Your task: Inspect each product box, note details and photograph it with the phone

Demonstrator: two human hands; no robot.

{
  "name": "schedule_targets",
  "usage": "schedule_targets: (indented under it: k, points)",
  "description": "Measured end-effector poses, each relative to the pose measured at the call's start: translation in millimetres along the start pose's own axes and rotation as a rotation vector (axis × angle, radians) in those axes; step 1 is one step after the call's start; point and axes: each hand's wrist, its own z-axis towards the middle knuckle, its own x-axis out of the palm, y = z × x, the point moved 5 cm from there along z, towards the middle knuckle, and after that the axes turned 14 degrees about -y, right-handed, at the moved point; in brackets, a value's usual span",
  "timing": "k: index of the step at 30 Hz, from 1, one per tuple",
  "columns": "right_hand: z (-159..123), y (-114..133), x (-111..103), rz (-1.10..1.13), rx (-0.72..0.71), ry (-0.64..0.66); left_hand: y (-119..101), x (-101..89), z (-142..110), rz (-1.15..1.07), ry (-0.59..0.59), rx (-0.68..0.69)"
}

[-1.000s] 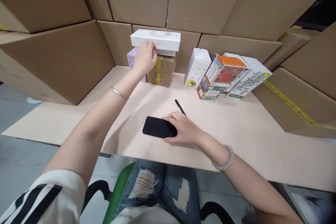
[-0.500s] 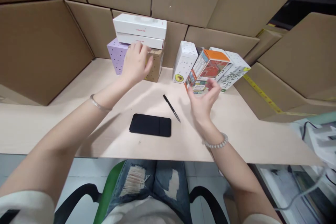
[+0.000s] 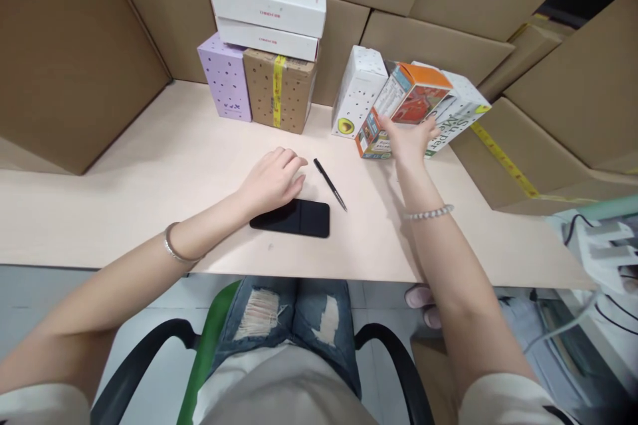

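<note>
My left hand [image 3: 275, 178] is over the table, above the upper left part of a black smartphone [image 3: 312, 220]. Its fingers are loosely bent and slightly apart, with nothing in them. A black pen [image 3: 329, 184] lies just right of its fingertips. My right hand [image 3: 409, 141] is at the front of an orange-topped carton [image 3: 386, 103], thumb and fingers spread across its lower front. Whether the fingers press on the carton cannot be made out. That carton leans among a white box with an avocado print [image 3: 359, 89] and a white "Super Meal" box [image 3: 461, 106].
At the back left stand a purple box [image 3: 225, 80] and a brown taped box [image 3: 262, 89], with two flat white boxes [image 3: 269, 10] stacked on top. Cardboard walls [image 3: 389, 40] enclose the table [image 3: 124, 212]. Cables and a white device [image 3: 608, 252] sit at the right.
My left hand has come down from the boxes at the back left to above the phone. My right hand has moved forward to the orange-topped carton. The view has tilted downward.
</note>
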Motion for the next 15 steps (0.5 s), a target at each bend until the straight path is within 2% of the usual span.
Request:
schedule_targets:
  k: [3,6,8,11,15]
  points:
    - [-4,6,-18,0.014,-0.064,-0.058,4,-3.2,-2,-0.132,-0.052,-0.096]
    - [-40,17,-51,0.122,-0.273,-0.141,10,-1.6,-5,-0.350,-0.126,-0.251]
    - [-80,29,-72,0.212,-0.423,-0.104,10,5.6,-4,-0.528,-0.140,-0.355]
    - [-140,48,-98,0.293,-0.572,0.047,4,21.9,0,-0.811,-0.114,-0.509]
    - [-187,64,-119,0.391,-0.667,0.138,-1,36.1,-2,-1.124,-0.169,-0.814]
